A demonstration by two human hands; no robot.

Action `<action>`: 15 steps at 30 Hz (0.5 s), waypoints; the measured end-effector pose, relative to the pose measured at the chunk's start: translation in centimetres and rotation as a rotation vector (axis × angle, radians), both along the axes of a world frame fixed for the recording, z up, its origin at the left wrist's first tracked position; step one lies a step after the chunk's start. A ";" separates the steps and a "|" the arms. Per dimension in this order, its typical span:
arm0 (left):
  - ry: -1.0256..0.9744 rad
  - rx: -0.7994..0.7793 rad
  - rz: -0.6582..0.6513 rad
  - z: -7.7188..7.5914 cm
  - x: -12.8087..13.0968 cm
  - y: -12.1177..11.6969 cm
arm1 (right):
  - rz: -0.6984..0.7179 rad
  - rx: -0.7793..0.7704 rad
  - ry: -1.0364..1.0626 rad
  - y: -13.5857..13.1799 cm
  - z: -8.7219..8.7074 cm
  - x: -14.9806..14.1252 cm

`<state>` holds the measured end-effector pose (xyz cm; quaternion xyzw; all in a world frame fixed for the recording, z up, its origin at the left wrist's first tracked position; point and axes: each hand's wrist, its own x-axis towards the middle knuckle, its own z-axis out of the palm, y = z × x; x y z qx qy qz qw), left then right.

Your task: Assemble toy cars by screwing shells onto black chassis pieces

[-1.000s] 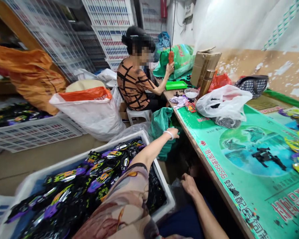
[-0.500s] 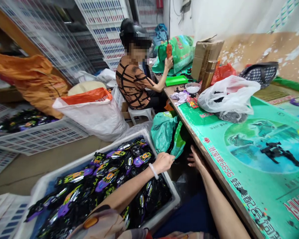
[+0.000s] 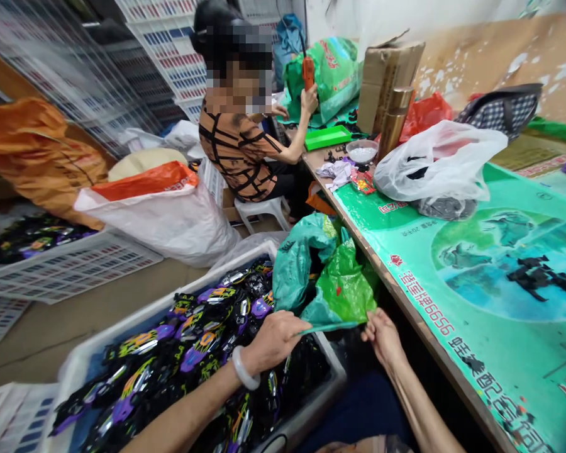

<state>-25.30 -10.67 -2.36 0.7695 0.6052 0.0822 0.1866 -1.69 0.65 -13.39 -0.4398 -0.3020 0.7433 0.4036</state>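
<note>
A green plastic sack (image 3: 346, 283) hangs between my two hands, its mouth stretched partly open toward me. My left hand (image 3: 276, 340), with a pale bangle on the wrist, pinches the left end of its near edge. At the right end, the fingers of my right hand (image 3: 382, 333) close on the same edge, beside the table. Below my left arm stands a white crate (image 3: 170, 302) full of black, purple and yellow plastic toy parts (image 3: 202, 349). What the sack holds is too dark to make out.
To the right runs a table covered in green printed sheeting (image 3: 405, 242), with a white plastic bag (image 3: 438, 160) and black parts (image 3: 542, 280) on it. A co-worker (image 3: 245, 138) sits ahead on a white stool (image 3: 261, 211), holding an orange tool (image 3: 308, 72). A white sack (image 3: 170, 220) stands left.
My right hand has come from apart to grip the sack's edge. The sack has been drawn nearer and spread wider, while my left hand moved left and down.
</note>
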 end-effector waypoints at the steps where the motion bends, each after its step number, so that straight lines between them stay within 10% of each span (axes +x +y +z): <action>1: -0.064 -0.036 -0.005 0.1 -0.6 0.1 | 0.003 0.002 -0.051 -0.8 0.1 0.3; 5: -0.344 -0.211 0.099 0.6 -3.4 2.7 | 0.084 0.143 -0.365 -1.2 0.2 0.4; 9: -0.865 -0.366 0.550 1.1 -5.9 7.5 | 0.170 0.272 -0.625 -0.1 1.7 0.7; 15: -1.185 -0.462 0.843 -0.2 -4.5 16.7 | 0.221 1.278 -1.177 0.6 9.6 -3.5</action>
